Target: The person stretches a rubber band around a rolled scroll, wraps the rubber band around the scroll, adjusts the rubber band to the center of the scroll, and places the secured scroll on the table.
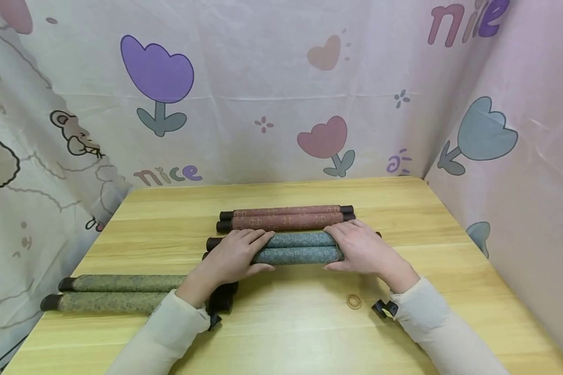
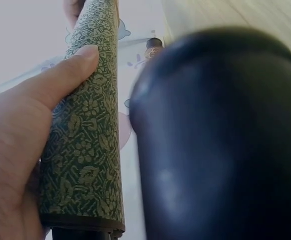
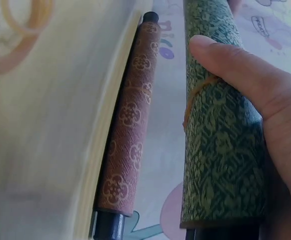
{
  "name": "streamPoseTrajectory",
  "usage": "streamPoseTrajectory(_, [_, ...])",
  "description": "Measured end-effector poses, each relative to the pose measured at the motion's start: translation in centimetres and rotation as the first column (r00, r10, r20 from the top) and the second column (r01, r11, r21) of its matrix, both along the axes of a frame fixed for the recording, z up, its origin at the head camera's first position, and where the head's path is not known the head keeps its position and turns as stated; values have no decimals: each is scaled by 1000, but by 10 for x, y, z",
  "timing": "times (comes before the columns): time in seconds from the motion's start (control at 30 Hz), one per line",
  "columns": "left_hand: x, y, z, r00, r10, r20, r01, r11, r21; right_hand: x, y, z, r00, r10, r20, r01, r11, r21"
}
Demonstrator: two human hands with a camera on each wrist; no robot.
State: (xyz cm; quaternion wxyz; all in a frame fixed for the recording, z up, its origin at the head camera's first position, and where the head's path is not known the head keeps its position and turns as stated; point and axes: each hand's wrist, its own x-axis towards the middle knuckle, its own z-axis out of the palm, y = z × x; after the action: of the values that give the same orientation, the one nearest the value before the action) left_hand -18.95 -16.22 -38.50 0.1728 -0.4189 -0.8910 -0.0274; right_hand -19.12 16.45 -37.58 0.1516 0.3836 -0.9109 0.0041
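A blue-green patterned scroll [image 1: 300, 254], wound into two side-by-side rolls with black end knobs, lies crosswise between my hands. My left hand [image 1: 236, 252] grips its left part, thumb along the near roll and fingers over the far side. At the other end my right hand [image 1: 360, 250] holds it the same way. A thin rubber band [image 3: 190, 105] loops round the scroll close to the right thumb in the right wrist view. In the left wrist view, a blurred black scroll knob [image 2: 215, 135] fills the right side.
Just behind lies a red patterned scroll [image 1: 288, 222], also in two rolls. An olive-green scroll [image 1: 117, 302] rests at the left, its right end partly under my left forearm. Loose rubber bands [image 1: 354, 302] lie near my right wrist. A printed curtain [image 1: 244, 67] hangs behind the wooden table [image 1: 300, 323].
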Motion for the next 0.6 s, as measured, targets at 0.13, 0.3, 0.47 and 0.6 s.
streamPoseTrajectory(0.13, [1,1,0,1000,-16,4,16,1000,0,2,-4,-1,1000,12,-7,-12,1000,6])
streamPoseTrajectory(0.3, [1,2,-1,1000,-4,10,4,1000,1,5,-4,0,998,-24,60,25,999,-25])
streamPoseTrajectory(0.47, [0,1,-1,1000,-2,-4,2,1000,10,7,3,6,987,-79,138,83,996,-21])
streamPoseTrajectory(0.6, [0,-1,-2,1000,-7,-9,7,1000,20,6,8,7,985,-93,149,93,996,1])
